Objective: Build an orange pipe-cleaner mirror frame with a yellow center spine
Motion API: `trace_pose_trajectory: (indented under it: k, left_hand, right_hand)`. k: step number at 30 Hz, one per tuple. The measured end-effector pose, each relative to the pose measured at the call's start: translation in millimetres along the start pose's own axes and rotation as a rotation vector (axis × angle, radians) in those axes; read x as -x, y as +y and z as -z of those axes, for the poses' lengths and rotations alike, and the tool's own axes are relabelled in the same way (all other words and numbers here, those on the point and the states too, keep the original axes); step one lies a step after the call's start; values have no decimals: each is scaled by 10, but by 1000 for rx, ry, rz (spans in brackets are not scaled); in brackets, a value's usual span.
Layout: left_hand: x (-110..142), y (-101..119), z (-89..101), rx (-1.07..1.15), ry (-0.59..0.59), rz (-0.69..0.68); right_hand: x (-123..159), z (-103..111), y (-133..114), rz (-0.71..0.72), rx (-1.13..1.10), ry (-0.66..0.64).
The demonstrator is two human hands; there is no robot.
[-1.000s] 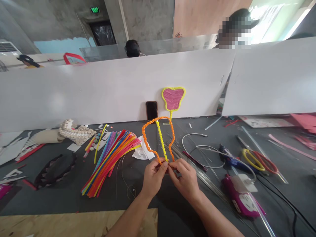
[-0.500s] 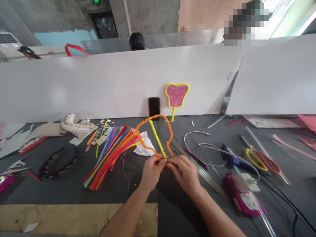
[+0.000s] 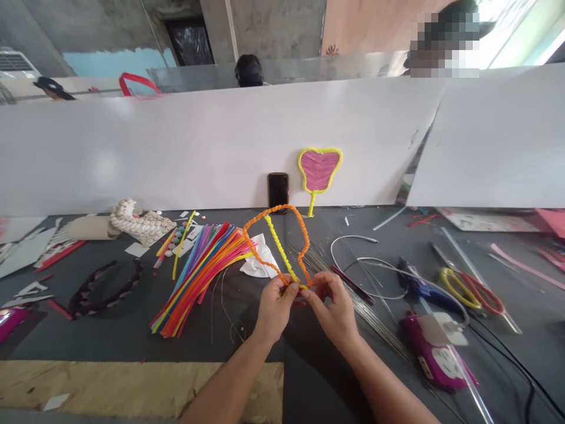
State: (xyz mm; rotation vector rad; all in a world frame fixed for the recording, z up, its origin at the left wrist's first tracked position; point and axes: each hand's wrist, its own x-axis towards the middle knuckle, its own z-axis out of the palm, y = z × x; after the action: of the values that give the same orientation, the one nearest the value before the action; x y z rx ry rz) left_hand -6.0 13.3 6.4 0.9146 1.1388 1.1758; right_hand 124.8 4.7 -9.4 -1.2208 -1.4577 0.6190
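An orange twisted pipe cleaner [image 3: 306,234], bent into a fan-shaped loop, stands up from my hands above the dark table. A yellow twisted pipe cleaner [image 3: 278,242] runs from the loop's top down to its base. My left hand [image 3: 274,306] pinches the base where orange and yellow meet. My right hand [image 3: 333,306] is closed on the short yellow end just right of it, thumb and finger pressed together. Behind, a pink fan with a yellow rim [image 3: 321,171] leans on the white partition beside a phone [image 3: 278,191].
Left of my hands lie a bundle of coloured pipe cleaners [image 3: 205,271] and a dark braided headband [image 3: 103,288]. On the right are thin metal wires [image 3: 366,315], a blue-handled tool [image 3: 428,288], scissors [image 3: 472,288] and a purple power strip [image 3: 436,353]. A white partition [image 3: 198,153] spans the back.
My right hand's fingers have shifted slightly at the base, and more of the yellow end shows between my hands. The loop keeps its shape. The view has moved slightly.
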Motion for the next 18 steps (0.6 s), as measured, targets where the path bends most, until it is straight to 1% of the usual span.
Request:
trace_pose_trajectory:
  k: [2,4,5,7,12,18]
  left_hand:
    - [-17,-4,-3,65,36,18]
    - [-35,-8,-2,116,72,27]
    - [-43,-12,0,129,89,29]
    - [-53,-26,5,137,113,22]
    - [-49,-67,19,102,111,-31]
    - [-32,-52,11,106,81,-45]
  right_hand:
    - [-4,12,9,167,70,7]
    - [-4,20,11,350,122,-42]
    - [-3,21,10,422,151,-73]
    - [-1,21,8,508,209,-117]
    - [-17,26,19,514,302,-147]
    - [-21,30,15,498,398,-186]
